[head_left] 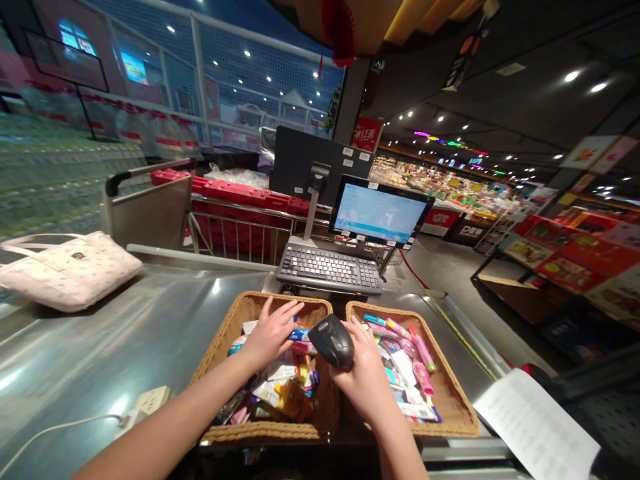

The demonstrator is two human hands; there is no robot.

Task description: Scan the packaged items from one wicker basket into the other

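Note:
My right hand [366, 370] is wrapped round a black barcode scanner [332, 341] above the gap between two wicker baskets. My left hand [274, 335] is over the left basket [265, 430], its fingers stretched out and apart. Close to its fingertips lies a blue-and-white packet [301, 333]; whether they touch is unclear. Small mixed packets, among them an amber-coloured one [294, 400], fill the left basket. In the right basket [453, 407] are pink tube-shaped items [423, 348] and more small packages, partly hidden by my right hand and wrist.
Behind the baskets stand a keyboard [330, 268] and a lit screen [381, 215]. A pale handbag [75, 270] rests on the metal counter [165, 320] at left, with a power strip [145, 407] and cable nearer. A printed sheet [537, 423] overhangs the right edge.

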